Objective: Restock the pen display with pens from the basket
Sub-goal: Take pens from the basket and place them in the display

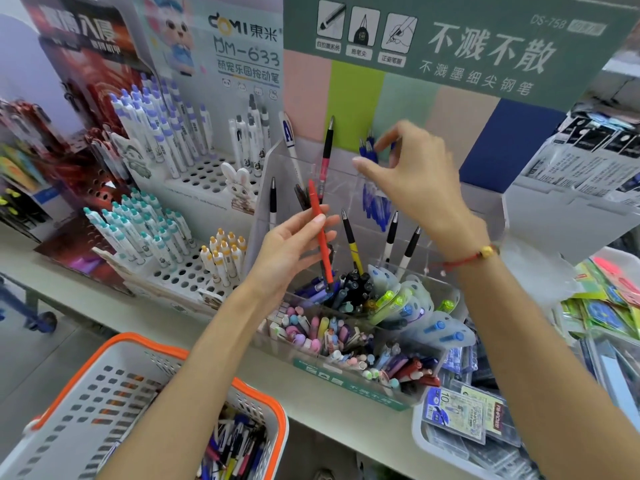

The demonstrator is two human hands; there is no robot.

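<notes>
My left hand (294, 242) holds a red pen (320, 233) upright between thumb and fingers, in front of the clear acrylic pen display (433, 271). Higher up, my right hand (412, 171) reaches into the display's back tier, its fingers pinching a bunch of blue pens (367, 148). More blue pens (375, 206) stand in the compartment below that hand. The white basket with an orange rim (145, 344) sits at the lower left, with several mixed pens (235, 448) lying in its bottom.
A white perforated stand (204, 174) with purple, teal and yellow capped pens stands to the left. The display's front bins hold pastel and dark pens (346, 327). Packaged refills lie in a tray (460, 417) at the lower right. A green sign (467, 46) rises behind.
</notes>
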